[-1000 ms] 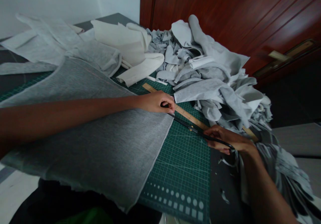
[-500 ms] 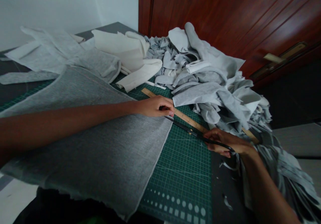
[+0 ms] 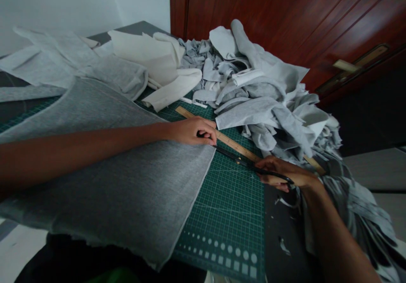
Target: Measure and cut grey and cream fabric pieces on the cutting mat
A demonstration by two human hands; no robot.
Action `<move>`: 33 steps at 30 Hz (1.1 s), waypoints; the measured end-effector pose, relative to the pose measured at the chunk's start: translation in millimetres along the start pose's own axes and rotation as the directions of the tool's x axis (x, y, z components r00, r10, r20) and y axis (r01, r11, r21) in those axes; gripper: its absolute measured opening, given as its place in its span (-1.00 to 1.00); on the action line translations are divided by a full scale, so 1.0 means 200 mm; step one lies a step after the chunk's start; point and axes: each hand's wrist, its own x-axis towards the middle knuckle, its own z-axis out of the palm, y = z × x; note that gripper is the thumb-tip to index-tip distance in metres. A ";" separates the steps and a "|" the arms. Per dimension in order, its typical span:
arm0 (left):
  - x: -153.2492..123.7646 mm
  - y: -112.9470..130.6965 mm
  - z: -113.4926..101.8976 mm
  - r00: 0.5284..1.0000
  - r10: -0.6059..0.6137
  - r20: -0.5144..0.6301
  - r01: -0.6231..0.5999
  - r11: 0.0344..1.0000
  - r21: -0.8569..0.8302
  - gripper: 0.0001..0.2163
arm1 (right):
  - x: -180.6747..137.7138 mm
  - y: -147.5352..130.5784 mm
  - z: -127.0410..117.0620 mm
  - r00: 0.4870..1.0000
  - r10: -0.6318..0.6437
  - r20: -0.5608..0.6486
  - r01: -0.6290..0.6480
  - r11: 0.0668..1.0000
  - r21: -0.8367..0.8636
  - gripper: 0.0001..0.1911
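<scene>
A large piece of grey fabric [image 3: 133, 198] lies spread over the green cutting mat [image 3: 228, 215], its near edge hanging past the front. My left hand [image 3: 197, 131] is closed at the fabric's right corner, thumb and fingers pinching the edge. Black-handled scissors [image 3: 242, 162] are gripped in my right hand [image 3: 281, 172], with the blades pointing left towards my left fingers. The blade tips meet the fabric corner, where the fingers partly hide them. Just behind the scissors a wooden ruler [image 3: 237, 146] lies slantwise on the mat, partly covered by my left hand.
A heap of grey and white fabric scraps [image 3: 263, 92] is piled behind the ruler. Cream fabric [image 3: 149, 59] and pale grey pieces [image 3: 79, 59] lie at the back left. More grey cloth [image 3: 358, 215] is bunched at the right. Behind stands a brown wooden door [image 3: 269, 16].
The whole view has shifted slightly, so everything sits a little further left and higher. Both hands keep nearly the same places on the fabric and scissors.
</scene>
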 end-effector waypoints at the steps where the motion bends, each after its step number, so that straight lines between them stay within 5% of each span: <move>1: 0.00 0.00 0.00 1.000 -0.014 0.006 0.014 1.000 -0.008 -0.85 | 0.00 0.00 0.00 1.000 0.004 0.000 -0.004 1.000 0.010 -0.58; 20: 0.01 -0.01 -0.02 0.993 -0.084 0.083 0.087 0.996 -0.029 -0.79 | 0.01 0.04 0.00 0.999 -0.027 -0.025 0.029 0.997 0.071 -0.59; 33: 0.02 -0.06 0.00 1.000 -0.008 -0.028 0.008 1.000 0.007 -0.86 | 0.00 -0.02 0.00 0.999 -0.007 -0.049 0.010 0.998 0.057 -0.58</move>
